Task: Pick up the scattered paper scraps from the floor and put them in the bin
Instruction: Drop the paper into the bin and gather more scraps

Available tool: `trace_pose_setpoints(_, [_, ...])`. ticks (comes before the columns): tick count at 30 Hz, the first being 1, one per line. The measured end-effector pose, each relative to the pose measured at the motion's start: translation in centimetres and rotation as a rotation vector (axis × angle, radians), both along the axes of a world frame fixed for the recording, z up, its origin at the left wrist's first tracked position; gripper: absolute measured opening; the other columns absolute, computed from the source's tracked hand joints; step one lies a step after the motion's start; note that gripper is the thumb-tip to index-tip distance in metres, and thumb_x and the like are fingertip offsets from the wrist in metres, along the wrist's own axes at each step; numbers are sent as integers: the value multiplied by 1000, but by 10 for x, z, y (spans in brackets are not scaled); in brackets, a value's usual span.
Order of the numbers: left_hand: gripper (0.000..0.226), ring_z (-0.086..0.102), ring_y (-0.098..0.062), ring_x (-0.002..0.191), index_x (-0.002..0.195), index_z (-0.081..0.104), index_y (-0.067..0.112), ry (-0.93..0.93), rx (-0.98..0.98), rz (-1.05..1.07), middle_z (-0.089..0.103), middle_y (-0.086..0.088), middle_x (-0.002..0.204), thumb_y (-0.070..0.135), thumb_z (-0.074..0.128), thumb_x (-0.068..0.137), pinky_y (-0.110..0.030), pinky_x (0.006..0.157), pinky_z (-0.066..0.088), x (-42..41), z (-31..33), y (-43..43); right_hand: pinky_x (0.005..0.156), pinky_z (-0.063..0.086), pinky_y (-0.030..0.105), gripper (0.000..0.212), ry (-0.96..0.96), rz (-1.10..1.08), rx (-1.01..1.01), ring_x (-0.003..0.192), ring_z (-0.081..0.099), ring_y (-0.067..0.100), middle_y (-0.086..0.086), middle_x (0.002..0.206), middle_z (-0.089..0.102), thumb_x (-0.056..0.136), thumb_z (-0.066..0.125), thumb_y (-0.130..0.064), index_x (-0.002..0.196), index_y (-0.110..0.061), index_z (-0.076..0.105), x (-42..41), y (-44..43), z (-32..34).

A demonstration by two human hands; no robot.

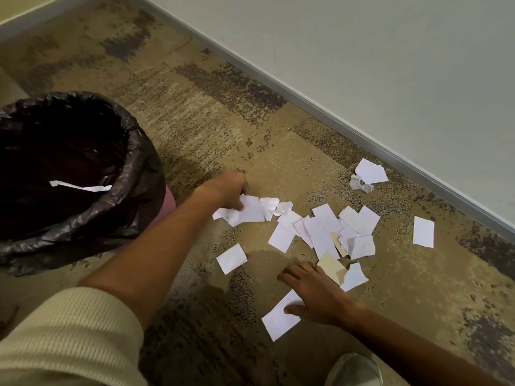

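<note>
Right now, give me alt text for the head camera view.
A person's left hand grips a bunch of paper scraps on patterned carpet while the right hand presses a scrap. More scraps lie toward the wall; a black-lined bin stands left.

bin (133,174): left side cut off by frame edge
left hand (228,190): fingertips hidden behind paper scraps (248,211)
shoe (354,370): cropped at bottom

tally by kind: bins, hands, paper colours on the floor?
Bin: 1
Hands: 2, left hand and right hand
Paper colours: 2, white scraps and a few cream scraps; overlap hides exact counts
Total: 5
</note>
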State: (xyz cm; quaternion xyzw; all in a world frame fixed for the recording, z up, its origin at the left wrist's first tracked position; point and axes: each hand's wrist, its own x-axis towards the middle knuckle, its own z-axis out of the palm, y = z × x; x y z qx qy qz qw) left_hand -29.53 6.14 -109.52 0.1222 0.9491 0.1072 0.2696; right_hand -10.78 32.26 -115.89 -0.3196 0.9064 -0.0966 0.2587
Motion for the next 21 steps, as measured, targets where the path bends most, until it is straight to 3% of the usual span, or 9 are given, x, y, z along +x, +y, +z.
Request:
trace_pose_setpoints(7, [33,61,-12,84,108,79,14,-52,343,174,73,1,93,24,87,77,-16,66,41,16,-5,39,116,37,44,77,19,36,14,137,41,22,-1,151,45,84,58,-70,147,-30,41,1,1,-3])
trace_pose_setpoints(9, [27,61,-13,78,100,81,16,-34,399,250,74,-4,88,26,87,76,-21,65,46,22,-13,45,115,37,46,81,47,69,28,135,43,23,0,148,46,80,57,-76,146,-30,42,3,1,-5])
trace_pose_setpoints(11, [19,61,-16,71,89,80,17,-14,444,336,75,-11,84,28,87,75,-31,71,53,27,-21,49,113,37,49,84,75,101,37,133,45,25,0,145,48,77,58,-78,144,-29,44,5,1,-7])
trace_pose_setpoints(13, [20,59,-17,72,86,77,18,5,453,386,73,-12,82,32,87,76,-31,71,50,30,-28,51,111,38,51,85,95,129,51,132,46,26,1,143,49,75,60,-78,143,-28,44,8,2,-10])
trace_pose_setpoints(16, [42,63,-20,89,108,77,20,-7,443,442,71,-5,89,41,87,73,-38,92,50,34,-33,51,109,40,51,85,109,147,69,132,46,27,2,142,49,74,65,-74,142,-28,44,9,1,-14])
trace_pose_setpoints(18, [50,68,-20,98,111,75,26,-28,470,459,74,3,93,46,86,67,-45,101,49,35,-35,50,107,42,51,83,122,158,78,130,47,27,3,140,51,73,70,-69,141,-27,46,9,1,-16])
trace_pose_setpoints(21, [46,69,-19,104,113,69,24,-45,529,469,75,-1,107,31,88,71,-43,103,51,33,-38,49,104,44,51,79,143,170,88,127,50,27,4,135,54,72,77,-61,138,-25,50,9,1,-19])
